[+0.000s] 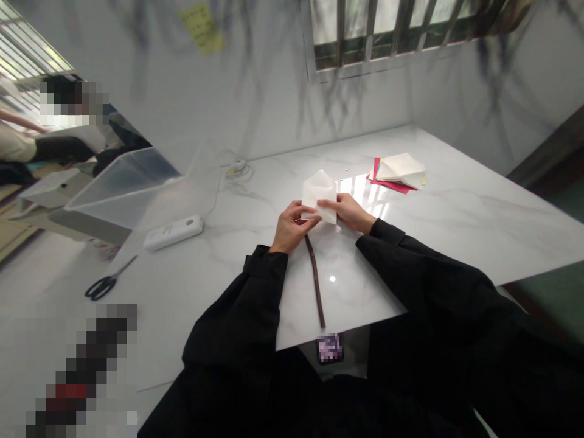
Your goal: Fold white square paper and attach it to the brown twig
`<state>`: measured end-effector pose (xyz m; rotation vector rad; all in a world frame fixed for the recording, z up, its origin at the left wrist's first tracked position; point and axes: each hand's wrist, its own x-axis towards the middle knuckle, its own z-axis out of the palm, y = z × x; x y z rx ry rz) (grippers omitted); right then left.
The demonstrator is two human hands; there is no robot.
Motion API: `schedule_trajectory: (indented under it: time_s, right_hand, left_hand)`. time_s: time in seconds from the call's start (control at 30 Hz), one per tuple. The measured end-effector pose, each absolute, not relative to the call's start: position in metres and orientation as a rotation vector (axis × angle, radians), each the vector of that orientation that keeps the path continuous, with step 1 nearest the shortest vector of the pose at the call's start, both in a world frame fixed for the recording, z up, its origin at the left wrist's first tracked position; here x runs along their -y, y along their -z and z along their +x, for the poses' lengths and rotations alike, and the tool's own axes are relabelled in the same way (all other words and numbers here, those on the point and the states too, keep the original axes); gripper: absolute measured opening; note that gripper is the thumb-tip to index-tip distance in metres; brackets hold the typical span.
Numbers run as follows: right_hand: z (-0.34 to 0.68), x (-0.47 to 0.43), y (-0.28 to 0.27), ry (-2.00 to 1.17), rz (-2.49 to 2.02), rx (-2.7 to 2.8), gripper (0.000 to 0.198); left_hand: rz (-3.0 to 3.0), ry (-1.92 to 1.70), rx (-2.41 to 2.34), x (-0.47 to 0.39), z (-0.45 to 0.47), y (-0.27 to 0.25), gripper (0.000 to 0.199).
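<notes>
Both my hands hold a folded white paper (320, 185) with a pointed top, shaped like a small envelope, just above the table. My left hand (291, 227) pinches its lower left part, thumb along the bottom edge. At its right edge, my right hand (350, 211) grips it with a finger lying across the front; the right thumb is hard to make out. A thin dark brown twig (314, 274) lies on the table below my left hand and runs toward the near edge.
Red and white papers (400, 170) lie stacked at the right. Scissors (109, 286), a white device (173, 232) and a translucent plastic bin (123, 188) are at the left. A cable (237, 170) lies by the wall. A person (68, 134) sits far left.
</notes>
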<state>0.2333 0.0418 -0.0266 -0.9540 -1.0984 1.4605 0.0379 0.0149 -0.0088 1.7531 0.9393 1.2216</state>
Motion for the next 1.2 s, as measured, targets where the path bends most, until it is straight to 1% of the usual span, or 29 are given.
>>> schedule_trajectory:
  time_s: [0.17,0.47,0.67,1.2]
  right_hand:
    - [0.2337,-0.0424,0.0279,-1.454,-0.952,1.123,0.029]
    - [0.2337,-0.043,0.0284,-1.447,-0.971,1.132,0.032]
    - [0.2338,-0.048,0.0328,-1.437,-0.927,1.041,0.033]
    - [0.2345,-0.0445,0.0296,-1.439,-0.947,1.058,0.033]
  left_hand:
    - [1.801,-1.151,-0.881,-0.0114,0.0389,0.0058,0.035]
    - [1.801,-1.121,-0.915,-0.0122,0.0376,0.0061,0.039]
    - [1.814,-1.184,-0.978,-0.0141,0.0345,0.0032,0.04]
    - [1.802,-1.173,-1.017,-0.0141,0.0345,0.0026,0.039]
